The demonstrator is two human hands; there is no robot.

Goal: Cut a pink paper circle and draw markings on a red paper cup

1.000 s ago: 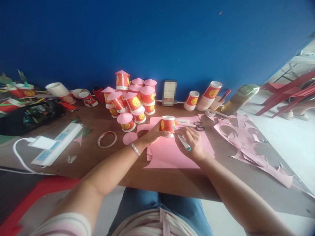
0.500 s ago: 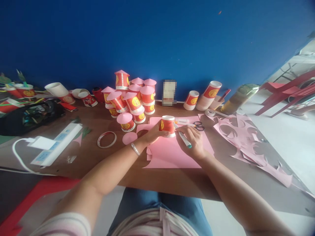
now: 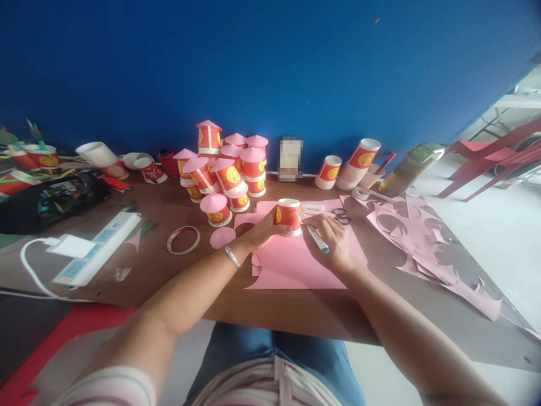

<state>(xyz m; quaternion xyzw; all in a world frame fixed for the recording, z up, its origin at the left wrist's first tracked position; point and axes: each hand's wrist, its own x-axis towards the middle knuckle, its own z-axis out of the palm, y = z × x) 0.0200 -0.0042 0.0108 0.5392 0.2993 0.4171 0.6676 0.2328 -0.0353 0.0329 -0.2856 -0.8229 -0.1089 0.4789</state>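
My left hand (image 3: 267,230) is closed around the left side of a red paper cup (image 3: 289,215) with a yellow emblem, which stands upside down over a pink paper sheet (image 3: 291,268). A white marker (image 3: 315,238) with a teal end is gripped in my right hand (image 3: 333,234), its tip close to the cup's right side; whether it touches I cannot tell. Behind that hand lie black-handled scissors (image 3: 342,216) and an orange-and-white marker (image 3: 315,208). A pink paper disc (image 3: 222,238) rests left of my left wrist.
Several red cups with pink cone tops (image 3: 230,175) are stacked at back left. A paper ring (image 3: 183,240) and a power strip (image 3: 97,248) lie on the left. Pink offcuts (image 3: 416,242) spread on the right, near a tape roll (image 3: 360,194) and a bottle (image 3: 412,169).
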